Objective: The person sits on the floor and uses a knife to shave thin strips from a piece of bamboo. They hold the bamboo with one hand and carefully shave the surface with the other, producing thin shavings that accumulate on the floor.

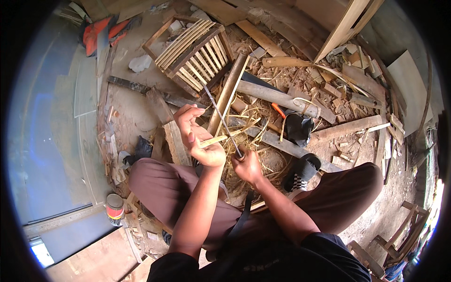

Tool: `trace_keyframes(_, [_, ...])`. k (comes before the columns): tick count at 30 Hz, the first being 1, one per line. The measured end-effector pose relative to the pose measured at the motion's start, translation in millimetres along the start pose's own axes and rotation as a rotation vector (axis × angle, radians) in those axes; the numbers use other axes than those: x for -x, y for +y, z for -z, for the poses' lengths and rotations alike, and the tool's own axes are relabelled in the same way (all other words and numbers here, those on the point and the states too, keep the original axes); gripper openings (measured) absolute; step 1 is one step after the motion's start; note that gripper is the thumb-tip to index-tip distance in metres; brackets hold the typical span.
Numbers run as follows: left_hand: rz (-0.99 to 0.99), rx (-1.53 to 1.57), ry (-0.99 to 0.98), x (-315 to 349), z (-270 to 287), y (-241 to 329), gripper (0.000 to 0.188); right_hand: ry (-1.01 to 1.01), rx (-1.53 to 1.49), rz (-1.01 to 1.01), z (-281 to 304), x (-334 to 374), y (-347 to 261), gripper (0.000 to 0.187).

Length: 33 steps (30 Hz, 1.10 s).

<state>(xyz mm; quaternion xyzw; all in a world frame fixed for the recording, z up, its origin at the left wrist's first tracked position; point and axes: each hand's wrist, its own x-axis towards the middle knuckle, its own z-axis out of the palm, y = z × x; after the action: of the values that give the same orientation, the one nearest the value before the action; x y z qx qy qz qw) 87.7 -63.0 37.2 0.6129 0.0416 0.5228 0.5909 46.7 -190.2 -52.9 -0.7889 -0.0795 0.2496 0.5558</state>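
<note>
My left hand (pixel 203 141) is in the middle, its palm turned up and its fingers bent upward. A pale split strip of wood or bamboo (pixel 215 140) is gripped at the base of its thumb, its free end pointing right. My right hand (pixel 248 166), just to the right and nearer me, is closed round the handle of a long, thin grey tool (pixel 220 112). Its straight shaft, a rod or narrow blade, slants up and left, past the strip's free end. Curled pale shavings (pixel 270 157) lie beneath both hands, between my legs.
A slatted wooden frame (pixel 192 54) lies beyond my hands, with a wooden beam (pixel 230 91) beside it. To the right are a round pole (pixel 277 97), an orange-handled object (pixel 278 111) and many wood offcuts (pixel 336 87). A can (pixel 114 207) stands left of my knee.
</note>
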Motion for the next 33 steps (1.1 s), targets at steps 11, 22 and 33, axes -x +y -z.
trace_keyframes(11, [0.036, -0.011, 0.016, -3, 8, 5, 0.052, -0.033, 0.245, -0.282, -4, -10, 115, 0.027])
trace_keyframes(22, [-0.008, 0.032, -0.028, -3, 0, 0, 0.053, 0.114, 0.211, -0.211, -27, -6, 136, 0.019])
trace_keyframes(33, [-0.012, 0.024, -0.022, -4, 2, 0, 0.054, -0.016, 0.100, -0.046, -8, 4, 40, 0.023])
